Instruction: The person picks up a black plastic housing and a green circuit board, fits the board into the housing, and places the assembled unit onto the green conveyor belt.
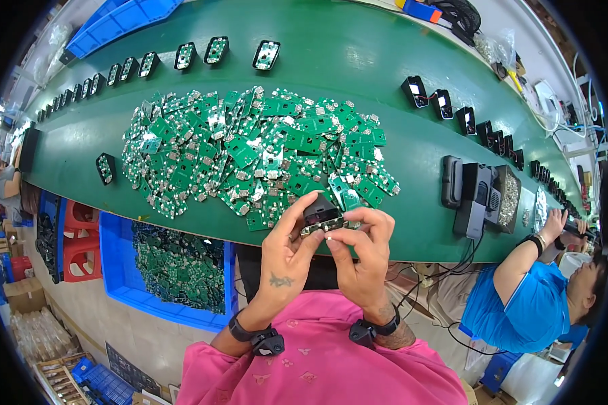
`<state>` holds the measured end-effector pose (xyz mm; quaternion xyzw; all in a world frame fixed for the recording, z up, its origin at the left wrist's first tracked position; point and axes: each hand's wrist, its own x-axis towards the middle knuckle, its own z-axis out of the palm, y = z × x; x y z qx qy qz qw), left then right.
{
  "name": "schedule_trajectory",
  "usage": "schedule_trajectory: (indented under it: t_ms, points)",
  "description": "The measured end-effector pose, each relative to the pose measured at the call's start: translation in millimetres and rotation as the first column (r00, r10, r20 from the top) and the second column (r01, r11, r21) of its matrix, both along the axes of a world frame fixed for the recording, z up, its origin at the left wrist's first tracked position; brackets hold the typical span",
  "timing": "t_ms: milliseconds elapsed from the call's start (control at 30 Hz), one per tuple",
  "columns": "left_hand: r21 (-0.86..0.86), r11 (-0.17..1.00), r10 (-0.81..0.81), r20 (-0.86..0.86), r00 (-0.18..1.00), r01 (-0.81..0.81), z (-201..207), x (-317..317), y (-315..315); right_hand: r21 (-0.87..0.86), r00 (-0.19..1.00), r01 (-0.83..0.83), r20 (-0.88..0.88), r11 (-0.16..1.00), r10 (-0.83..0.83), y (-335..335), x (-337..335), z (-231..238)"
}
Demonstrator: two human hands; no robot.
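Close to the table's near edge I hold a small black plastic housing [319,208], with a green circuit board [324,226] at its near, open side. My left hand [282,263] is closed around the housing's left side, its thumb against the board's edge. On the right end, my right hand [363,251] pinches the board between thumb and fingers; how far the board sits inside the housing is hidden. Just beyond my hands spreads a large heap of loose green circuit boards [250,145].
Black housings with boards inside [216,50] line the table's far left, and more housings [443,103] run along the right. Dark devices [476,199] stand near a person in blue [530,304]. A blue crate [165,310] of boards sits below the table's left edge.
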<state>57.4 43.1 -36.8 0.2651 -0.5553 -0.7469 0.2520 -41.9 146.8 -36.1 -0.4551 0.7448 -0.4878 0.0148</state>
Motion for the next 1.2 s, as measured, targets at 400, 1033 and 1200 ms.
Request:
schedule_trajectory:
  t_ms: [400,1033,1200]
  points:
    - [-0.371,0.924,0.135,0.086,0.987,-0.094,0.9,5.2,-0.4,0.112,0.974,-0.124,-0.174,0.986,0.142,-5.0,-12.6,12.1]
    - [-0.660,0.750,0.159,0.224,0.962,0.030,11.2,4.0,-3.7,0.190,0.964,-0.148,-0.193,0.971,0.185,-6.0,-16.8,9.4]
    - [-0.722,0.690,0.167,0.233,0.958,0.055,8.0,3.5,-2.0,0.195,0.964,-0.148,-0.192,0.970,0.186,-5.3,-16.0,6.9]
